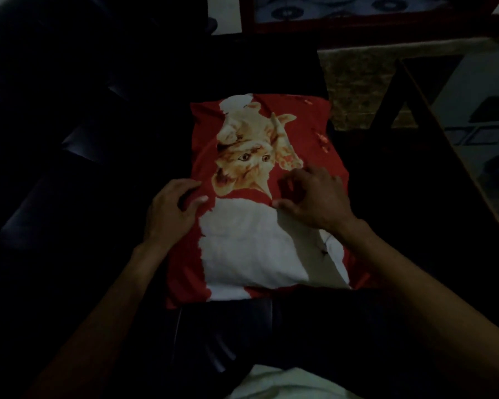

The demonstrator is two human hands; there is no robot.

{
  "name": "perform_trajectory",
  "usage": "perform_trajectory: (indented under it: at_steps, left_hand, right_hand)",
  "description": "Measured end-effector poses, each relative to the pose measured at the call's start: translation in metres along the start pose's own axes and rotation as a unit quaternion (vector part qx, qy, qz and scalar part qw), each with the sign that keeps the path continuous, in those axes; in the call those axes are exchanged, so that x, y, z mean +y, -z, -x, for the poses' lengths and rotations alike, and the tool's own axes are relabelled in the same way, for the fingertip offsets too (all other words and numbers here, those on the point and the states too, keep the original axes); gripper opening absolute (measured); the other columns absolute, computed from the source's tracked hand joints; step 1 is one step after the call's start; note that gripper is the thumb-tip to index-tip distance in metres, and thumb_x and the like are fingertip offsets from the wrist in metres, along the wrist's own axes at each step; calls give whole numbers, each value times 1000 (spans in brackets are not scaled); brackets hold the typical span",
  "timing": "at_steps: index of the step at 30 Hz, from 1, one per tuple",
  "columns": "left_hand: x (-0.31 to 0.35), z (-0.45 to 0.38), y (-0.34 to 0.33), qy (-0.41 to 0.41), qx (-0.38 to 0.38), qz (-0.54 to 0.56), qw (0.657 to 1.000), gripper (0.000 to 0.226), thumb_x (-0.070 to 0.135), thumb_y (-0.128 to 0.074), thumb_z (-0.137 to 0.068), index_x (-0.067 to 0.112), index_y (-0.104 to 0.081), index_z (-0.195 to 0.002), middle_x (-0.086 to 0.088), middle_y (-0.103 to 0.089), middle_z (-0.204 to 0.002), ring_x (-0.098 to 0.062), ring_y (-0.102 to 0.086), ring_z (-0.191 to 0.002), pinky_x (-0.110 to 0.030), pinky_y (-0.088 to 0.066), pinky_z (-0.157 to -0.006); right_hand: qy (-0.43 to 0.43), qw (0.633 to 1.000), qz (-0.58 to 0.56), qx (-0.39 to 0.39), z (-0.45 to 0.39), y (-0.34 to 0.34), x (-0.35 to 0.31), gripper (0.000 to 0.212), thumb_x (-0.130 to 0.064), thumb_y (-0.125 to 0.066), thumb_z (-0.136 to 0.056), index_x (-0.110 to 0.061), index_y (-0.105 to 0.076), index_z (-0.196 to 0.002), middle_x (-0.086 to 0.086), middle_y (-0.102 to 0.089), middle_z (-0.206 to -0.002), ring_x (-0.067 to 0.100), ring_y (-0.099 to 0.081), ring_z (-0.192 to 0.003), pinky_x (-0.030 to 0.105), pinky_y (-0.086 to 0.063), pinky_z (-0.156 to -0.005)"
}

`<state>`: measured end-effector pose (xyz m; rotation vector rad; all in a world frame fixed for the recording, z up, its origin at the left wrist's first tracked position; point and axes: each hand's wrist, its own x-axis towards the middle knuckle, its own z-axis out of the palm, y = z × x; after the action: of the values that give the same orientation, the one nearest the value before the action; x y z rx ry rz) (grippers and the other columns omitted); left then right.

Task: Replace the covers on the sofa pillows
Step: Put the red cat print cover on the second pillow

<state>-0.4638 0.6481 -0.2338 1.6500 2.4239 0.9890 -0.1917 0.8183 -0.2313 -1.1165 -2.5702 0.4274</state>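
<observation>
- Sprawling across the whole left side of the frame, a dark sofa [69, 174] fills the scene with tufted, faintly shiny cushions; the light is too dim to make out more there.
- At centre left, the left hand [170, 210] sits on the left edge of the pillow, fingers curled and thumb out, seemingly bunching a fold of cover there; whether it truly pinches the cloth I cannot tell.
- In the middle of the frame lies the pillow [260, 197], flat on the sofa seat, wearing a red cover printed with an orange cat and a broad white patch. The cover looks wholly drawn over it, so I judge the hands are settling and smoothing the cloth rather than pulling it on.
- Just right of centre, the right hand [314, 197] rests on top of the pillow, fingers loosely bent and fingertips on the fabric, gripping nothing that I can see. The two hands are apart, one toward each side, likely to even out the cover.
- At bottom centre, a pale cloth [285, 381] shows at the frame's edge; what it is I cannot tell.
- Along the right, a dark wooden table [450, 156] stands close to the sofa, narrowing the room on that side, with a speckled wall [357, 87] behind it.
</observation>
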Motion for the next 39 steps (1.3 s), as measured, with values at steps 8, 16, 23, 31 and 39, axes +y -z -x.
perform_trajectory:
  at_steps: [8, 16, 23, 31, 39]
  left_hand:
    - [8, -1, -7, -73, -5, -98, 993, 18, 31, -64, -91, 18, -75, -90, 3, -74, -96, -24, -68, -89, -35, -55, -70]
    - [18, -21, 7, -73, 15, -88, 993, 16, 29, -63, -94, 19, -70, -83, 4, -74, -86, -22, -71, -82, -33, -51, -66]
    - [23, -29, 16, -135, 20, -43, 990, 14, 15, -53, -97, 14, -63, -87, -1, -68, -89, -22, -64, -81, -35, -49, -70]
    - [29, -50, 11, -73, -26, 10, 997, 21, 40, -68, -91, 27, -68, -107, 7, -69, -107, -13, -63, -98, -32, -51, -83]
    - [11, -41, -2, -64, -8, 25, 998, 7, 22, -69, -90, 21, -75, -87, 8, -74, -86, -5, -65, -75, -21, -52, -70]
  right_hand:
    - [31, 999, 19, 30, 2, -20, -6, 16, -33, -59, -98, -21, -70, -101, 1, -61, -108, 26, -58, -95, 35, -39, -72]
    - [21, 999, -1, 29, 16, -22, -12, 27, -49, -64, -91, -26, -75, -100, -2, -65, -109, 25, -58, -99, 39, -41, -78]
    - [-10, 999, 41, 23, 8, -15, -22, 18, -33, -52, -101, -21, -66, -105, 4, -63, -110, 27, -56, -104, 37, -30, -79]
    - [-45, 994, 17, 95, -54, 8, -29, 20, -25, -47, -103, -8, -56, -109, 14, -57, -108, 34, -55, -89, 39, -33, -67]
    - [-16, 997, 21, 70, -40, -7, -28, 21, -30, -51, -103, -11, -60, -104, 10, -59, -105, 30, -57, -86, 35, -32, -65]
